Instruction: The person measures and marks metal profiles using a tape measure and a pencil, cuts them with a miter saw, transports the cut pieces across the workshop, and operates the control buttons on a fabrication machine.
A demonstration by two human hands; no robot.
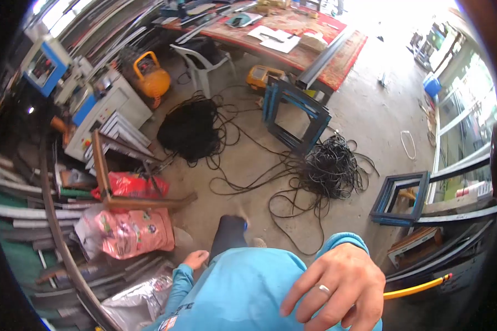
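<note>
R hand (339,287) is up close to the cam in front of the blue top (248,287), back of hand showing, fingers bent & pointing down-left, w/ a ring (323,288) on 1 of them. It has hold of the yellow pencil (422,288), which sticks out to the R of the hand, eraser end outermost; the actual grip pt is hidden behind the hand.

L hand (196,259) is low by the person's L side, nr the pink bag (135,234). Its fingers look loosely curled, nothing seen in them; can't tell how far open.

L side: red bag (132,183) just above the pink bag, brown frame (100,165) upright beside the red bag, silver packet (141,300) lower down. Grey machine (110,105) & orange tank (152,83) further up.

Floor ahead: 2 black cord heaps (188,129) (334,165), loose loops strung btwn them. Blue-black frames (270,105) lean tilted at the worktop (350,58), nr a yellow case (264,75); another frame set (376,207) is over to the R by the windows (464,124). Worktop has a red cover w/ papers (273,39) & a long bar (326,58) on it; white chair (201,77) beside it.
</note>
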